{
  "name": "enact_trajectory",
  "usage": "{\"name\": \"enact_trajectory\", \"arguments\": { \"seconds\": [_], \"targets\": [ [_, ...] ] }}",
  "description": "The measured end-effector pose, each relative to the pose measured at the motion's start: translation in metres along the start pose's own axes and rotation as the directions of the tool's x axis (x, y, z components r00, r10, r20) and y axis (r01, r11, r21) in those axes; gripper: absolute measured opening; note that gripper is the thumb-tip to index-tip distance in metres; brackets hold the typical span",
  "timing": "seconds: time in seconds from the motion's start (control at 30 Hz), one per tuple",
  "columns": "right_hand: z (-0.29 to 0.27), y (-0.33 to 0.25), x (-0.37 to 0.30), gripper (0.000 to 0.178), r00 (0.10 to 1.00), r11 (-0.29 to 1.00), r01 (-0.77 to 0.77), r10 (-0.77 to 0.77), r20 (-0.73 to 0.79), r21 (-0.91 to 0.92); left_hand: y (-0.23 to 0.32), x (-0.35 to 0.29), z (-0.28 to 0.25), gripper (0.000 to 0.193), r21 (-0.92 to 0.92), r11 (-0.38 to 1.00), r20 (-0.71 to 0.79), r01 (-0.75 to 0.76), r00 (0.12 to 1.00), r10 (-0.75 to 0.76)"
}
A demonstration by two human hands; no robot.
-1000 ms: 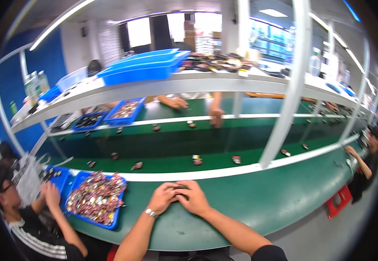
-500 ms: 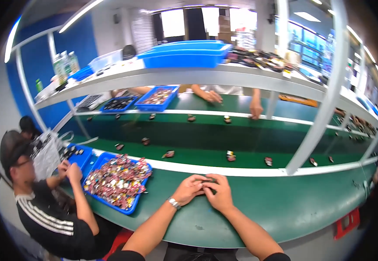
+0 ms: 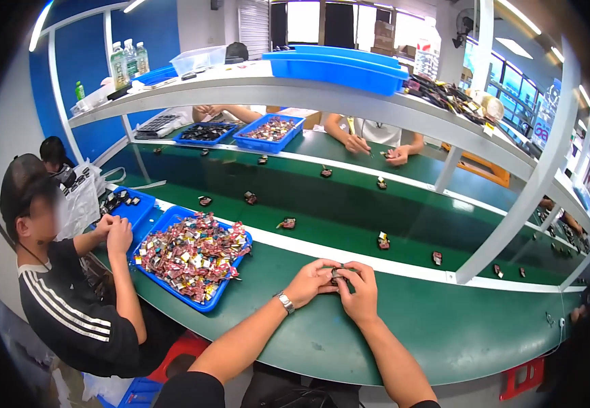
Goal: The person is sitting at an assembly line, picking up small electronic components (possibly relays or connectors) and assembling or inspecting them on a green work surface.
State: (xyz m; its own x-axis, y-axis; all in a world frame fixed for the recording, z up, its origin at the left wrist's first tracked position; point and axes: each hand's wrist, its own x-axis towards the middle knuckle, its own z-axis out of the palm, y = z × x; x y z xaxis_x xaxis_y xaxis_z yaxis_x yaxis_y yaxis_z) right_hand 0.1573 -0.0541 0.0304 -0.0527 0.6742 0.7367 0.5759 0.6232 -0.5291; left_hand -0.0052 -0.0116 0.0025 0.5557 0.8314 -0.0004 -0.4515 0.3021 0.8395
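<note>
Both of my hands meet above the green tabletop (image 3: pixel 404 326), close to the conveyor's white edge. My left hand (image 3: pixel 312 282), with a metal watch at the wrist, pinches one side of a small dark part (image 3: pixel 335 275). The fingers of my right hand (image 3: pixel 359 289) close on the other side of it. Most of the part is covered by my fingers, so its exact kind does not show. To the left stands a blue tray (image 3: pixel 208 304) heaped with small reddish wired pieces (image 3: pixel 189 258).
Small parts (image 3: pixel 383 240) lie spaced along the green conveyor (image 3: pixel 322 204). At my left a co-worker (image 3: pixel 71 299) handles something beside another blue tray (image 3: pixel 147 204). Across the conveyor, another person's hands (image 3: pixel 376 149) work. A shelf (image 3: pixel 376 98) on metal posts spans above.
The view has shifted, so the scene sits differently in the picture. My hands stay together on the small dark part. Across the conveyor, the other person's hands have come closer together.
</note>
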Motion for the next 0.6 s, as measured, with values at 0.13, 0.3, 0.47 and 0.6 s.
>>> {"name": "enact_trajectory", "arguments": {
  "seconds": [0.13, 0.3, 0.47, 0.6],
  "targets": [
    [-0.003, -0.008, 0.003, 0.016, 0.996, 0.994, 0.087, -0.086, 0.018, -0.061, 0.0, -0.01, 0.001, 0.029, 0.039, 0.999, -0.046, -0.011, 0.999, 0.013],
    [-0.023, -0.003, -0.003, 0.016, 1.0, 0.991, -0.015, 0.013, -0.012, -0.132, -0.015, 0.014, 0.017, 0.03, 0.039, 0.999, 0.093, -0.012, 0.996, 0.008],
    [-0.014, -0.009, -0.003, 0.019, 1.0, 0.985, 0.009, -0.004, 0.028, -0.17, -0.014, 0.006, 0.01, 0.028, 0.002, 0.999, 0.064, -0.036, 0.997, 0.036],
    [-0.002, -0.01, 0.001, 0.02, 0.999, 0.99, 0.034, -0.031, 0.025, -0.134, -0.004, -0.005, 0.001, 0.027, 0.031, 0.999, -0.036, -0.026, 0.999, 0.027]
  ]
}}
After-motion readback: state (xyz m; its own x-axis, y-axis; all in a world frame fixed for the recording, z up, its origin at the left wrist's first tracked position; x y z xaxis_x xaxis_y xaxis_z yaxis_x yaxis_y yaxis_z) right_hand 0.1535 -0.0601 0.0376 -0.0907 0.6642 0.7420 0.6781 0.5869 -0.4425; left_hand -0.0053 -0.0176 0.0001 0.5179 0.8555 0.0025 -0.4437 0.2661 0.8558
